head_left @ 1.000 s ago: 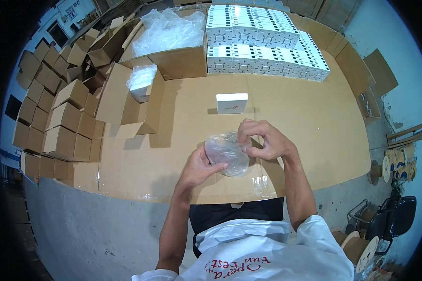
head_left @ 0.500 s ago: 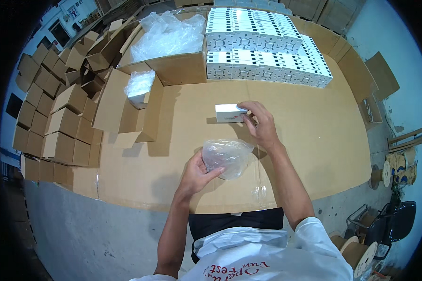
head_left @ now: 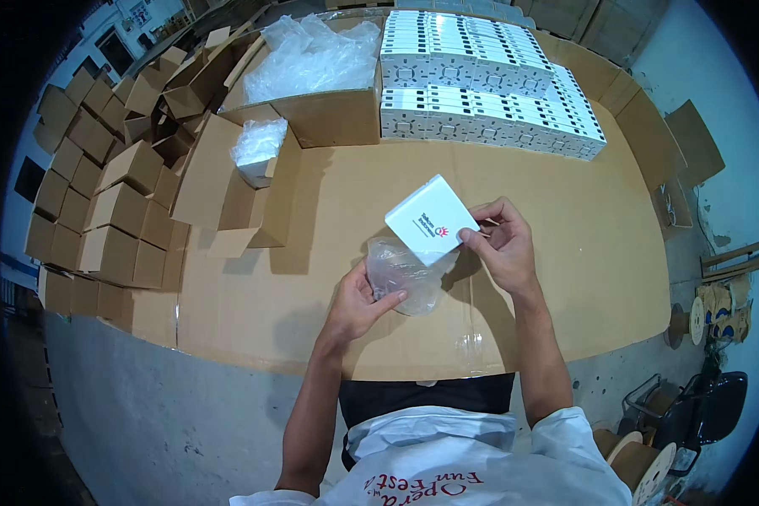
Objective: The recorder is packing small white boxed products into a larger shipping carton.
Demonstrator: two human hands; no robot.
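My right hand (head_left: 499, 244) holds a small flat white box (head_left: 430, 221) by its right corner, tilted above the cardboard-covered table (head_left: 582, 278). Just below and left of it, my left hand (head_left: 360, 301) grips a clear plastic bag (head_left: 406, 271) whose mouth faces the box. The box's lower corner sits at the bag's upper edge.
Rows of white boxes (head_left: 481, 80) are stacked at the far side. An open carton with clear plastic bags (head_left: 312, 63) stands at the back left, and a smaller open carton (head_left: 253, 181) sits nearer. Many closed brown cartons (head_left: 101, 194) are piled at the left.
My right hand reached to the white box on the table, picked it up and brought it back to the bag. My left hand kept hold of the bag.
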